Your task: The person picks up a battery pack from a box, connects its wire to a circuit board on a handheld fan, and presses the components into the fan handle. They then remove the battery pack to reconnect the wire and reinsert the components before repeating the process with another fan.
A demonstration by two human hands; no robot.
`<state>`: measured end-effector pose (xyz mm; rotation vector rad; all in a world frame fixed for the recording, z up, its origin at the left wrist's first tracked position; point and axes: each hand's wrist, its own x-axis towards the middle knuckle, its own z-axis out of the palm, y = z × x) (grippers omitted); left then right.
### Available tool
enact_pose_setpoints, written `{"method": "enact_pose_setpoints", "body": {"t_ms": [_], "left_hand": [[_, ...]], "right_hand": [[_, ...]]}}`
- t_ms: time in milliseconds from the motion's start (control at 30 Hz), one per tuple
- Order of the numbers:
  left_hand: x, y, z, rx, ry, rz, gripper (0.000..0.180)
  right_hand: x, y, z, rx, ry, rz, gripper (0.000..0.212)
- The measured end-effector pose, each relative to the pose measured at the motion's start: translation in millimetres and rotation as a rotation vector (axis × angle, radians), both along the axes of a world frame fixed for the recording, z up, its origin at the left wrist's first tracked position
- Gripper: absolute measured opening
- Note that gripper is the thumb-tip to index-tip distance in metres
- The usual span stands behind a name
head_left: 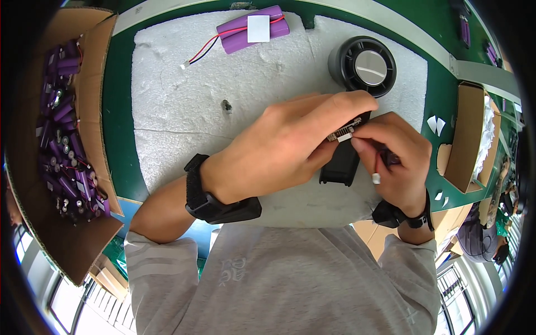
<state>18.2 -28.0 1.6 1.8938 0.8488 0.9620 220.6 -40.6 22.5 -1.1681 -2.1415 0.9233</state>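
Head view: left grip [279,139] pinches the black casing [340,164] beside the right grip [406,159], pinching a white connector [344,138].

The bare left hand [279,137] stretches rightward from a slanting left forearm [162,209], back upward, index finger extended, thumb bent beneath. The bare right hand [405,148] angles inward, its thumb and index finger pinched close together, fingertips near the left hand's.

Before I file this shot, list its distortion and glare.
Head view: the pale rail bows and corners go black; the lower-left window glares white; the silvery disc shows pale reflections; the left hand and right hand look reasonably sharp.
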Motion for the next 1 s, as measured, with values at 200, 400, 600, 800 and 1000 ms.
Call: {"method": "enact_pose_setpoints", "body": {"t_ms": [200,400,600,800,1000], "left_hand": [[6,-1,-3,-0.001,-0.037,0.034,0.063],[3,2,-4,0.007,-0.027,0.034,0.063],[5,1,-4,-0.182,-0.073,0.025,0.061],[3,5,-5,-0.367,-0.170,-0.063,0.058],[9,4,-3,-0.256,-0.078,-0.002,0.058]], "right_hand": [[-8,-4,-3,0.200,0.046,-0.128,0.026],[-5,-4,-2,0.204,-0.007,-0.150,0.025],[-12,-6,1,0.090,0.012,-0.314,0.024],[-4,-5,-5,0.147,-0.021,-0.267,0.024],[-6,-6,-7,0.160,-0.007,-0.273,0.024]]}}
